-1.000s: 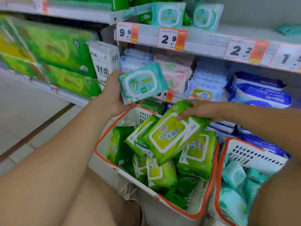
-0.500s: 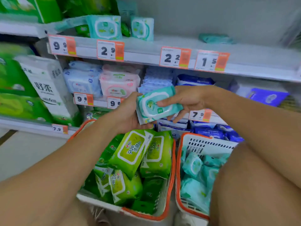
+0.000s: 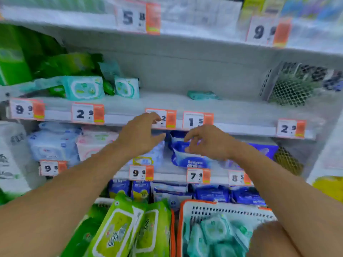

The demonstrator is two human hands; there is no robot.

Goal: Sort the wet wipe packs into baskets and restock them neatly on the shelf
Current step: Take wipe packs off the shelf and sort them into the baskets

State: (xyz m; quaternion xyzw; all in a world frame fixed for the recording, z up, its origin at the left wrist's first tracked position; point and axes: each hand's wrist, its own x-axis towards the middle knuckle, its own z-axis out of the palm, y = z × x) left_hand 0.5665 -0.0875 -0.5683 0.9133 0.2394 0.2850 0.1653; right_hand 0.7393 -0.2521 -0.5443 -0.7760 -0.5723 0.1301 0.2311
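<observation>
My left hand [image 3: 143, 134] and my right hand [image 3: 206, 141] hover side by side in front of the middle shelf's edge [image 3: 130, 119], fingers loosely curled, holding nothing. A lone teal wipe pack [image 3: 203, 95] lies on that shelf above them, and two teal packs [image 3: 83, 88] stand at its left. Below, the left basket [image 3: 172, 234] holds green wipe packs [image 3: 118, 229]. The white, orange-rimmed right basket [image 3: 222, 210] holds teal packs [image 3: 213, 230].
Blue wipe packs [image 3: 189, 158] fill the shelf behind my right hand, with pale blue and pink packs [image 3: 53, 143] to the left. A grey mesh basket [image 3: 289, 84] sits at the shelf's right end. My knee [image 3: 269, 238] overlaps the right basket.
The teal pack held between both hands is no longer in them. Both hands have risen toward the middle shelf, and the view has tilted upward.
</observation>
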